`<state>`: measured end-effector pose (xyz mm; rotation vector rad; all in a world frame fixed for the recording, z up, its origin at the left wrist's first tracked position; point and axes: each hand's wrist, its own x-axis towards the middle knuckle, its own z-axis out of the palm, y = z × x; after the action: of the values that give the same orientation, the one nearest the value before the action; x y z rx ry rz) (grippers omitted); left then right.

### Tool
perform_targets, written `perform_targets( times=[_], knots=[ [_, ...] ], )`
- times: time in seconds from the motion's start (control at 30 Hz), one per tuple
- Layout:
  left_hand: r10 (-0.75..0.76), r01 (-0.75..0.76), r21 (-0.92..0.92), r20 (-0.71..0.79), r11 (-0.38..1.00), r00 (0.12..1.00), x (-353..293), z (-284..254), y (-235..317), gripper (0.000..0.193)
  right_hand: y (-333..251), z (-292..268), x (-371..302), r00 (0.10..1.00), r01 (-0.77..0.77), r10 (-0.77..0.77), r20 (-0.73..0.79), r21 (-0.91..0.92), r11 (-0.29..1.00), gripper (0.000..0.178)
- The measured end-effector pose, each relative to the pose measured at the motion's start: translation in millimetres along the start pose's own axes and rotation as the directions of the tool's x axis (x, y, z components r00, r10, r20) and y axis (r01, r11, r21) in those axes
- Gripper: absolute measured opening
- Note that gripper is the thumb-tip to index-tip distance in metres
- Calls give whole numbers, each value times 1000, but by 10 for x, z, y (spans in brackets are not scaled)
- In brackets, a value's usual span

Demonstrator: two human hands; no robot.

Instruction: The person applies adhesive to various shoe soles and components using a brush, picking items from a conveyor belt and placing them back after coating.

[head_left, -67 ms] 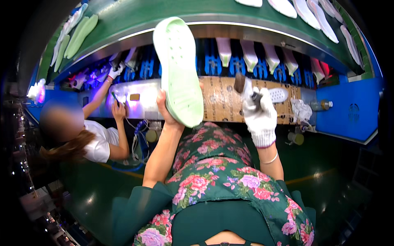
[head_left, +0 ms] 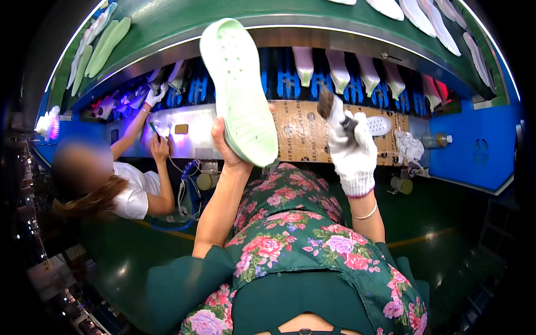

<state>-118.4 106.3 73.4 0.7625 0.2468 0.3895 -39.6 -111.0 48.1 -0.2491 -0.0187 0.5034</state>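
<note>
My bare left hand (head_left: 228, 146) is wrapped round the heel or toe end of a pale green shoe sole (head_left: 241, 106); which end it is I cannot tell. The sole stands on a slant in front of me, its hollow side with small holes facing up. To its right, my right hand (head_left: 355, 146) in a white knit glove grips a brush (head_left: 325, 103) with dark bristles. The bristles point away to the upper left, apart from the sole. Behind the right glove, a white perforated insole-shaped piece (head_left: 379, 126) lies on the cardboard-covered bench (head_left: 296, 131).
A green conveyor (head_left: 184, 30) carries green soles (head_left: 109, 47) at left and white ones (head_left: 385, 8) at right. Pale shoe parts (head_left: 338, 70) hang below it by blue holders. Crumpled white cloth (head_left: 409, 147) and a bottle (head_left: 437, 140) sit at right. A co-worker (head_left: 137, 187) works at left.
The sole's far end has tipped a little to the left. The brush has risen slightly and turned, with its bristles higher. Both hands keep their hold.
</note>
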Motion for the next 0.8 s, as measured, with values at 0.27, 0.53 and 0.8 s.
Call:
perform_targets(
  times=[0.27,0.53,0.8],
  knots=[
    [254,-231,154,-151,961,955,16,256,-325,85,438,718,46,985,118,-117,124,1,993,30],
    [255,-248,67,-145,966,956,-61,250,-276,82,484,418,199,943,333,-323,81,-257,907,24],
    [188,-196,16,223,980,957,1,-426,603,104,143,-210,155,942,242,-296,-157,-290,926,24]
  ],
)
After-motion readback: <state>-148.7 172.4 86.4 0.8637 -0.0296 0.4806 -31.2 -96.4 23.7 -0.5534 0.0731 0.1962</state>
